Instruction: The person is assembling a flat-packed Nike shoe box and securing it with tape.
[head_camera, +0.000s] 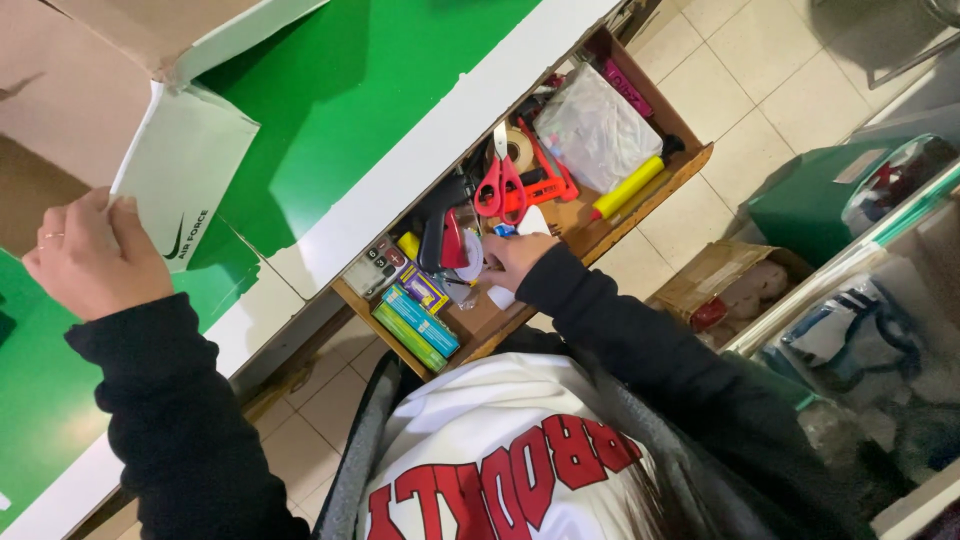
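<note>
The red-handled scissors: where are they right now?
In the head view, the red-handled scissors lie in the open wooden drawer right of centre, beside a tape roll, just above the right hand.

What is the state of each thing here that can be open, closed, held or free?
Wooden drawer: pulled open, full of small things.
Cardboard box: open, flaps up.
White flap: held by the left hand.
Red scissors: closed, lying free in the drawer.
Right hand: inside the drawer; grip hidden.
</note>
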